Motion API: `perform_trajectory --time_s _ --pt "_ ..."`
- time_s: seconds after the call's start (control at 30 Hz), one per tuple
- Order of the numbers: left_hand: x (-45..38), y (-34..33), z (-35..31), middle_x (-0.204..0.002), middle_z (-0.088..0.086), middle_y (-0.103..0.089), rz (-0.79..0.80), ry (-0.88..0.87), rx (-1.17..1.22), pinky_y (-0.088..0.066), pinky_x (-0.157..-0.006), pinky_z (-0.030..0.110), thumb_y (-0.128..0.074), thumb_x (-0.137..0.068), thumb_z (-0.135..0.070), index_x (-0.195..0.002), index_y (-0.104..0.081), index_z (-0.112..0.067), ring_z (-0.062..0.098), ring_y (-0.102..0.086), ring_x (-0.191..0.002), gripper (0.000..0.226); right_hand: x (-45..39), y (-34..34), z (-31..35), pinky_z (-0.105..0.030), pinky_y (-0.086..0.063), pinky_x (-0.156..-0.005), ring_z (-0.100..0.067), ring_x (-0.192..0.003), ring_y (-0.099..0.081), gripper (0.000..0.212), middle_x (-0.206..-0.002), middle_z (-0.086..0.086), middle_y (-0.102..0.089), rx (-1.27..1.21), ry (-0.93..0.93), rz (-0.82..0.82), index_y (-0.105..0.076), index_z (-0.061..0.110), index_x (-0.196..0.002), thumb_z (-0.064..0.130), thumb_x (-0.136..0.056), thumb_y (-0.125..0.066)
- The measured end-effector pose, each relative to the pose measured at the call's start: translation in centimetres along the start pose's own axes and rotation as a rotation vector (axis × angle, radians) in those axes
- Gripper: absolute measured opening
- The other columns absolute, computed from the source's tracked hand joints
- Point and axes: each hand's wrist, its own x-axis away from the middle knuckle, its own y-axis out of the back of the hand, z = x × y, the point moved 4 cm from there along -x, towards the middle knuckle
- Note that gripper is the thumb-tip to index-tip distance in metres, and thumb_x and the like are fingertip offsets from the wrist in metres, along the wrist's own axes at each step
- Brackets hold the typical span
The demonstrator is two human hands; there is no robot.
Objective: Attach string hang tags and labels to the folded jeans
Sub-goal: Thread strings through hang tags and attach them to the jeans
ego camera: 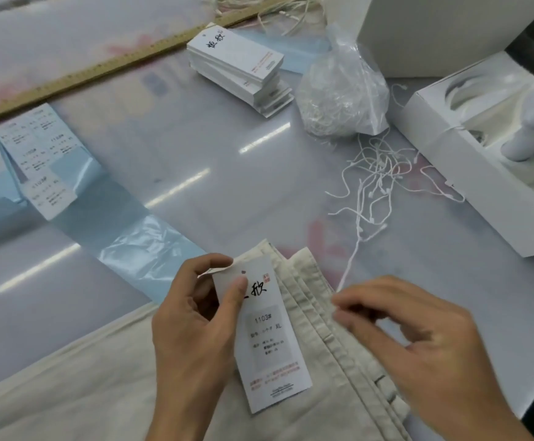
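Resting on the cream folded jeans (323, 361) at the near edge of the tabletop (195, 160), the hang tag (270, 338) is pinched near its punched top by the left hand (195, 332), thumb on its printed face and fingers behind. The right hand (418, 345) sits apart from it over the waistband, fingertips drawn together on a white string (351, 259) that trails away toward the loose strings (380, 179) farther back; the fingers are blurred, so how firmly they pinch it is unclear.

Beyond lie a clear bag of strings (342, 90), a stack of hang tags (240, 68), label sheets (36, 148) on blue backing at the left, a wooden ruler (77, 74) and an open white box (482, 160) at the right.

The likely trouble is at the small hole: the string's end may miss it or fray, or the thin string may slip from the fingertips. Its trailing length could also snag the loose tangle and drag other strings along, and the tag may shift if the thumb eases.
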Motion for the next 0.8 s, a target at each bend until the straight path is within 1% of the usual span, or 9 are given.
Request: perform_trajectory --time_s 0.1,0.17,0.23,0.3,0.4,0.5,0.57,0.63,0.8 --pt "0.4 0.2 0.1 -0.085 -0.001 -0.079 0.016 0.027 0.080 -0.059 -0.061 0.023 -0.075 -0.089 -0.015 -0.103 -0.069 -0.032 0.015 -0.076 -0.079 0.022 0.1 -3.1 1.0 -0.025 -0.055 -0.076 -0.015 -0.086 -0.071 0.010 -0.092 0.007 -0.071 -0.046 0.017 0.170 -0.080 0.016 -0.092 0.014 -0.084 -0.075" --pt "0.4 0.5 0.1 -0.084 0.000 -0.079 0.013 0.021 0.105 -0.057 -0.059 0.021 -0.075 -0.089 -0.012 -0.099 -0.070 -0.030 0.016 -0.076 -0.077 0.021 -0.2 -4.6 1.6 -0.027 -0.054 -0.081 -0.017 -0.093 -0.069 0.008 -0.096 0.005 -0.069 -0.061 0.056 0.197 -0.079 0.012 -0.090 0.014 -0.086 -0.072" --pt "0.2 0.9 0.0 -0.084 0.000 -0.078 0.009 0.003 0.109 -0.056 -0.059 0.020 -0.075 -0.088 -0.009 -0.094 -0.071 -0.029 0.017 -0.076 -0.076 0.021 -0.7 -5.9 2.1 -0.029 -0.054 -0.085 -0.018 -0.098 -0.068 0.009 -0.098 0.006 -0.071 -0.088 0.072 0.192 -0.076 0.013 -0.093 0.015 -0.090 -0.068" --pt "0.1 1.4 -0.1 -0.085 -0.002 -0.077 -0.003 -0.012 0.103 -0.057 -0.060 0.022 -0.076 -0.088 -0.009 -0.092 -0.072 -0.026 0.016 -0.075 -0.076 0.018 -1.2 -6.8 2.4 -0.028 -0.054 -0.082 -0.016 -0.094 -0.069 0.011 -0.094 0.009 -0.071 -0.119 0.051 0.182 -0.075 0.014 -0.098 0.016 -0.094 -0.065" --pt "0.1 2.2 -0.1 -0.084 -0.003 -0.076 -0.048 -0.022 0.099 -0.057 -0.063 0.021 -0.077 -0.088 -0.011 -0.092 -0.074 -0.023 0.016 -0.073 -0.075 0.013 -1.7 -8.1 2.7 -0.014 -0.049 -0.083 -0.008 -0.098 -0.067 0.019 -0.099 0.013 -0.069 -0.025 0.052 0.172 -0.075 0.017 -0.108 0.011 -0.096 -0.063" --pt "0.5 2.6 0.0 -0.082 -0.002 -0.077 -0.074 0.015 0.181 -0.055 -0.062 0.017 -0.076 -0.088 -0.011 -0.088 -0.075 -0.025 0.015 -0.074 -0.075 0.014 -1.8 -9.1 2.5 -0.011 -0.047 -0.084 -0.004 -0.097 -0.065 0.025 -0.100 0.014 -0.068 0.084 0.048 0.117 -0.073 0.021 -0.116 0.012 -0.094 -0.067" --pt "0.8 2.7 -0.1 -0.081 0.001 -0.078 -0.065 0.050 0.232 -0.057 -0.060 0.020 -0.074 -0.089 -0.013 -0.088 -0.075 -0.026 0.017 -0.075 -0.074 0.013 -1.8 -9.2 2.5 -0.013 -0.050 -0.079 -0.006 -0.089 -0.065 0.025 -0.093 0.014 -0.068 0.107 0.035 0.043 -0.072 0.025 -0.112 0.014 -0.090 -0.075" --pt "1.1 2.7 -0.3 -0.078 0.001 -0.077 -0.057 0.043 0.246 -0.054 -0.056 0.017 -0.073 -0.090 -0.012 -0.088 -0.075 -0.026 0.015 -0.074 -0.072 0.015 -1.7 -9.4 2.5 -0.017 -0.053 -0.076 -0.006 -0.086 -0.067 0.023 -0.090 0.015 -0.069 0.109 0.028 0.013 -0.073 0.025 -0.104 0.015 -0.085 -0.080" --pt "1.6 2.9 -0.7 -0.077 -0.002 -0.076 -0.040 0.010 0.224 -0.051 -0.055 0.012 -0.072 -0.090 -0.012 -0.085 -0.074 -0.026 0.009 -0.072 -0.070 0.015 -1.7 -9.7 2.9 -0.022 -0.053 -0.075 -0.008 -0.089 -0.067 0.011 -0.092 0.016 -0.071 0.134 0.031 0.043 -0.076 0.021 -0.096 0.015 -0.087 -0.078"
